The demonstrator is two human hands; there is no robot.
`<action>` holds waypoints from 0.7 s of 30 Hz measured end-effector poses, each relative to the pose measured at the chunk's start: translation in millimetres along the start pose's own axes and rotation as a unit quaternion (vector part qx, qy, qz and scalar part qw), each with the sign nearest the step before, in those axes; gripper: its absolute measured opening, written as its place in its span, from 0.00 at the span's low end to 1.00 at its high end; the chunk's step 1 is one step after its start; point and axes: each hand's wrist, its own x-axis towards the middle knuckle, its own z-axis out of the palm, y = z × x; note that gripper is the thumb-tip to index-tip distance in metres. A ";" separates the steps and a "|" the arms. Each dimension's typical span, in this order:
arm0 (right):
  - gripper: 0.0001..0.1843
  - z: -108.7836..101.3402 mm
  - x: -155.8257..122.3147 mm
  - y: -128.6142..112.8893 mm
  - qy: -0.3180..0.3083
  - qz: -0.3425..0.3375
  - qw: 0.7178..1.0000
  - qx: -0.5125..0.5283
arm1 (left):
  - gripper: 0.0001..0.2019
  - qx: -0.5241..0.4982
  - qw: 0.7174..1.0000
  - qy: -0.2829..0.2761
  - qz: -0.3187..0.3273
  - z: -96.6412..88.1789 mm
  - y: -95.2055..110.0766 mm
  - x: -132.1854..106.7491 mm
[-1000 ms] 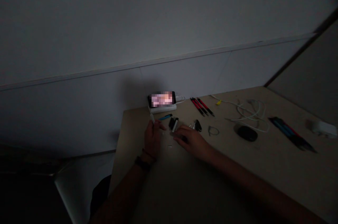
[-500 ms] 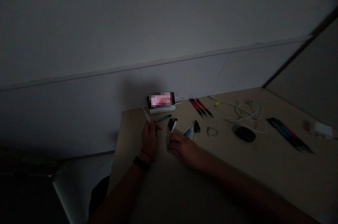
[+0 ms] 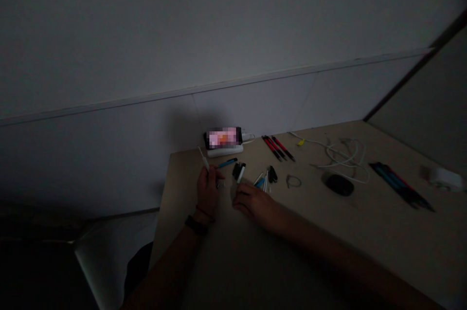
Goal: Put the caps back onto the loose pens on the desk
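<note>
In the dim light, my left hand [image 3: 207, 187] is closed around a slim white pen part [image 3: 204, 158], whose thin end points up and to the left. To its right, my right hand [image 3: 255, 204] rests low over the tabletop with its fingers curled together; what they hold, if anything, is hidden. Just beyond those fingertips lies a white pen piece with a dark end [image 3: 241, 173], beside small black pen parts [image 3: 235, 170]. A blue pen [image 3: 227, 162] lies past my left fingers. Loose white tubes [image 3: 265, 181] and a blue piece [image 3: 260, 183] sit right of my right hand.
A lit phone [image 3: 223, 138] leans near the wall on a white block [image 3: 225, 151]. Red-and-black pens [image 3: 279, 148], a white cable [image 3: 341, 154], a black mouse [image 3: 339, 185] and a dark bundle of pens [image 3: 401, 186] lie to the right. The table's left edge is close to my left arm.
The view has shifted very slightly. My right hand's fingers have moved a little on the table; my left hand keeps its hold on the white pen part.
</note>
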 end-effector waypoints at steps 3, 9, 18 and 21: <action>0.07 1.0 0.4 -0.5 0.002 -0.003 1.000 -0.009 | 0.24 0.002 1.000 0.003 0.000 0.2 1.0 -0.3; 0.07 -3.0 -0.6 7.0 0.029 -0.011 0.999 0.020 | 0.24 0.002 1.000 -0.004 0.003 -0.7 -1.0 0.2; 0.10 -27.4 3.2 50.4 0.182 0.084 0.979 0.035 | 0.24 -0.005 1.000 -0.004 -0.001 -0.6 -4.0 1.6; 0.10 -21.9 3.5 54.9 0.161 0.049 0.986 0.023 | 0.24 -0.003 1.000 -0.005 0.001 -0.7 -3.2 1.8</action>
